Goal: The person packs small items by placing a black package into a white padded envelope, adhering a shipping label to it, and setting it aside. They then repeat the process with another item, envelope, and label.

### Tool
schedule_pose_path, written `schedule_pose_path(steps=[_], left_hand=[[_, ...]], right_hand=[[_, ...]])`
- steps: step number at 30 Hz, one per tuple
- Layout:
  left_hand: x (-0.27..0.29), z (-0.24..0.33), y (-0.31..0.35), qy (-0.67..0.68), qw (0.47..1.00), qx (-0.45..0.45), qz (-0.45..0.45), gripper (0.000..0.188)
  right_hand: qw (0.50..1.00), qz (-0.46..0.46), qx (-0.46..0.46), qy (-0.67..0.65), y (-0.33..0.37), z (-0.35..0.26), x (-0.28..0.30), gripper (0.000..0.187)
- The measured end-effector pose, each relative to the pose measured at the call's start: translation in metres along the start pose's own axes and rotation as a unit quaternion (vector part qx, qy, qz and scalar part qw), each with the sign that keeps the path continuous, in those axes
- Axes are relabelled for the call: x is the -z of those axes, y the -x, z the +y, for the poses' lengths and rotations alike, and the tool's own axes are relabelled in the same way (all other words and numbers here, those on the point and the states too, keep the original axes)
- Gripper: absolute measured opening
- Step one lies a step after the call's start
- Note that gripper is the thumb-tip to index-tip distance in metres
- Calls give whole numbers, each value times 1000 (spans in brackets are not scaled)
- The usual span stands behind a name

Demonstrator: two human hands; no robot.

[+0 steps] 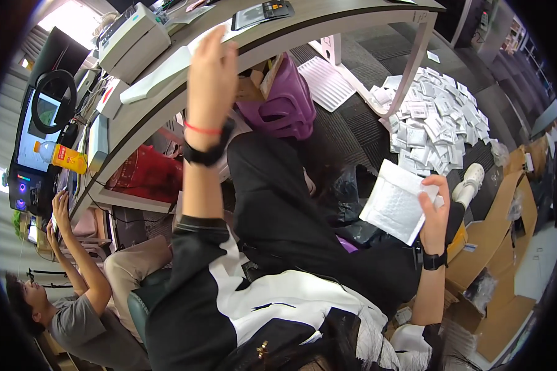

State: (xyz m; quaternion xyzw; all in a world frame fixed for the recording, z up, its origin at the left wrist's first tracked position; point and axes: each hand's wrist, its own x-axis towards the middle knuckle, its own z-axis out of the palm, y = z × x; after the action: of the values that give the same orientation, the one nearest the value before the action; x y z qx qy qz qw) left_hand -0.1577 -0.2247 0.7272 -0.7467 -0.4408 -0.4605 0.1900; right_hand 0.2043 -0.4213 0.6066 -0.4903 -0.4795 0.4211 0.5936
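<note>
In my right hand (436, 213) is a white bubble mailer (397, 201), pinched near its right edge between thumb and fingers, above my right leg. My left hand (211, 71) reaches up over the desk edge, next to a strip of white label paper (158, 77). Motion blurs its fingers, so I cannot see whether they hold anything. A white label printer (133, 43) stands on the desk to the left of that hand. Farther right along the desk lies a dark handheld device (261, 13) with orange keys.
Many white mailers (436, 120) are heaped on the floor at far right. A purple stool (284, 105) is under the desk (353, 21). Open cardboard boxes (492, 260) stand at my right. A person (86, 309) sits at left, facing a monitor (34, 130) beside an orange drink bottle (62, 156).
</note>
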Motion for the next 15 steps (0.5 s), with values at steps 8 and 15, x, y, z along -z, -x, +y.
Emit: schedule_pose_path(steps=[8,15], left_hand=[[1,-149,-39,-321,900,84,-284,49],[2,-81,-17,-308,890,55,-333,80]], right_hand=[[996,-69,-43,39,0,7,-11,22],[997,-49,-45,30,5,14,-8,29]])
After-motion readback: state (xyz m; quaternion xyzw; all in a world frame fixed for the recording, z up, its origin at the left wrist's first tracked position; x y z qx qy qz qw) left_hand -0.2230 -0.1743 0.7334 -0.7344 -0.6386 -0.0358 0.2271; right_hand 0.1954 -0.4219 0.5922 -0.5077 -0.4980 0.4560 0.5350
